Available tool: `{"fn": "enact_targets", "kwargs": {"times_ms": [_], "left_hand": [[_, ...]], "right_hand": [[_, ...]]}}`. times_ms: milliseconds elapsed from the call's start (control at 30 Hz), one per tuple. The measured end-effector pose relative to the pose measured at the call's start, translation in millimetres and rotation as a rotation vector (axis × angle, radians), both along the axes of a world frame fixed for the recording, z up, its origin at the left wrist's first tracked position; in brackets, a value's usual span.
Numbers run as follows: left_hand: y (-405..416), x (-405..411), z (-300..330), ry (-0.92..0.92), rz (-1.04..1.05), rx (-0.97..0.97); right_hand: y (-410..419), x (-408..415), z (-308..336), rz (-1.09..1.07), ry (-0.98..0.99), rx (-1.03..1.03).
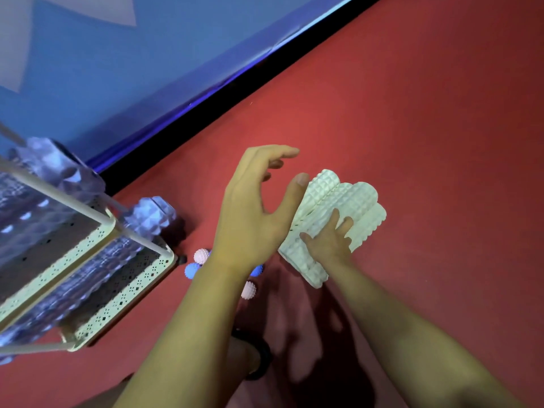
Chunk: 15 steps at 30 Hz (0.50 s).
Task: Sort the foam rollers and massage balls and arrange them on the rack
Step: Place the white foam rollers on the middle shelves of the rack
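Note:
Cream-white ridged foam rollers (353,201) lie side by side on the red floor at centre right. My right hand (329,241) lies on top of them with fingers spread and slightly bent. My left hand (253,207) hovers open just to their left, thumb near the closest roller's end. Small spiky massage balls, pink (201,256), blue (191,270) and another pink (248,290), sit on the floor, partly hidden under my left forearm. The cream perforated rack (97,240) at the left holds purple foam rollers (56,169) on its shelves.
A purple textured roller (150,216) sits at the rack's far corner. A blue wall with a black baseboard (235,95) runs diagonally behind. Red floor (426,98) stretches to the right. A dark band circles a limb below my left forearm (262,357).

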State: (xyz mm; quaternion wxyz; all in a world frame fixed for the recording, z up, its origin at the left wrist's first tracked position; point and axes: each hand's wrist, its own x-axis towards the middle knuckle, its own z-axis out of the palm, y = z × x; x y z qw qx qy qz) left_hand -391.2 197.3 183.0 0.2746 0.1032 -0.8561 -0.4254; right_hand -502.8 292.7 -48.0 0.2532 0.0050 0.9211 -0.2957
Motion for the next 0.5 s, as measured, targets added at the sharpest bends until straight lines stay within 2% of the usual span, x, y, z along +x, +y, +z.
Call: {"fn": "enact_targets", "kwargs": {"times_ms": [100, 233, 400, 500], "left_hand": [[-2, 0, -2, 0.009, 0.018, 0.021], [-5, 4, -1, 0.009, 0.037, 0.030], [-3, 10, 4, 0.007, 0.038, 0.043], [-4, 14, 8, 0.015, 0.046, 0.057]], "right_hand": [[-6, -1, -7, -0.157, -0.051, -0.075], [-11, -10, -2, -0.527, -0.283, -0.208], [-6, -17, -2, -0.580, -0.415, -0.259], [3, -18, -10, -0.590, -0.461, -0.376]]}}
